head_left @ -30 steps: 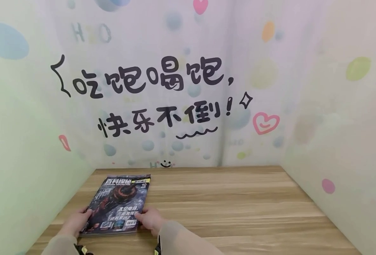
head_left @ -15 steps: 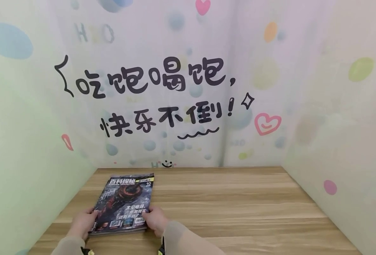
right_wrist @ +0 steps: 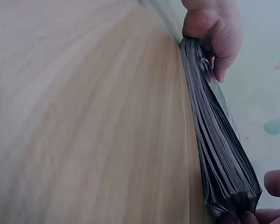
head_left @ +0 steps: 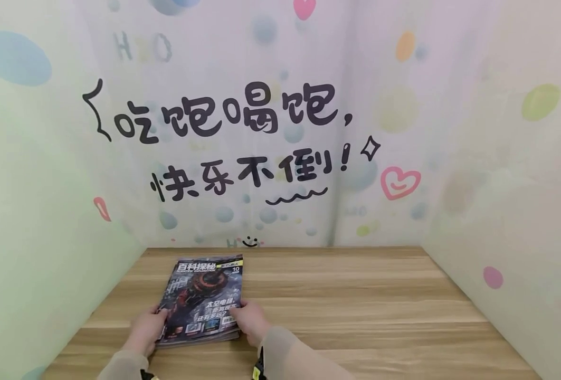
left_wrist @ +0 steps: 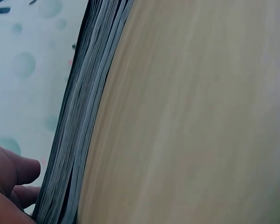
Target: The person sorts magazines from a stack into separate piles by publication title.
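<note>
A stack of magazines (head_left: 199,298) lies at the left half of the wooden table, its top cover dark with a red and black ring-shaped machine and white Chinese lettering. My left hand (head_left: 147,328) grips its left side, thumb on the cover. On the right side my right hand (head_left: 253,321) holds it near the lower corner, thumb also on top. Layered page edges (left_wrist: 86,107) show the stack's thickness in the left wrist view. From the right wrist, both hands appear at opposite ends of the stack's near edge (right_wrist: 217,130). The fingers underneath are mostly hidden.
The wood-grain table (head_left: 356,306) extends to the right of the stack. A pale curtain (head_left: 280,221) with bubbles, hearts and black Chinese lettering closes the back, with pale walls on both sides. Dark straps with yellow parts sit at both wrists.
Both hands have moved to the right across the table with the stack of magazines between them. The grip looks the same throughout.
</note>
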`<state>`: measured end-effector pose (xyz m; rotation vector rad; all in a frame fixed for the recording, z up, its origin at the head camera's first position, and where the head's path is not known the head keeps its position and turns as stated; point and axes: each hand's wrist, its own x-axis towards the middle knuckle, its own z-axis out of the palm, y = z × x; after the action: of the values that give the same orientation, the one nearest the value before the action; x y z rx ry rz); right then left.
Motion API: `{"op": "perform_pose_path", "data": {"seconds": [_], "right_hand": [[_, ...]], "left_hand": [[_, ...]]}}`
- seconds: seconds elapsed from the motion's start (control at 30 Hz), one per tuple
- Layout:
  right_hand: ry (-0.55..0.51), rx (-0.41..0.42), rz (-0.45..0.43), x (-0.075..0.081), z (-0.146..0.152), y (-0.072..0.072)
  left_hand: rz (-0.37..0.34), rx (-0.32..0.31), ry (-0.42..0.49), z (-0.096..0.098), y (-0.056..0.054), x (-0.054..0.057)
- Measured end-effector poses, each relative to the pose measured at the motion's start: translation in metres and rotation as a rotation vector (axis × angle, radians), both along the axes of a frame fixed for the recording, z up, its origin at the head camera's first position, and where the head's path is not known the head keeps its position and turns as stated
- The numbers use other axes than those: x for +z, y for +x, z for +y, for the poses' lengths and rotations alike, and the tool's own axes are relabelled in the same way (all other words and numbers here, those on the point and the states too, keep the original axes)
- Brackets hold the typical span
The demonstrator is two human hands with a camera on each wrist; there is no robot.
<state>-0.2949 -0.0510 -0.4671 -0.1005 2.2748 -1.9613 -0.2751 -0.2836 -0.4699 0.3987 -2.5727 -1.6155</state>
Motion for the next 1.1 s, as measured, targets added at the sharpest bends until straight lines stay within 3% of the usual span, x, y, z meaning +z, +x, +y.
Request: {"op": "perform_pose_path", "data": {"seconds": [0.53,0.83,1.1], "right_hand": [[-0.041,-0.004,-0.061,-0.004,0.056,-0.01],[-0.012,-0.021,-0.069,0.002,0.091,-0.012],[0.033,0.007,-0.042,-0.003,0.126,-0.012]], "left_hand": [[0.01,-0.065,0.09,0.046,-0.001,-0.002],[0.039,-0.11,0.037,0.075,0.0,-0.001],[0.069,-0.157,-0.007,0.094,0.003,-0.002]]}}
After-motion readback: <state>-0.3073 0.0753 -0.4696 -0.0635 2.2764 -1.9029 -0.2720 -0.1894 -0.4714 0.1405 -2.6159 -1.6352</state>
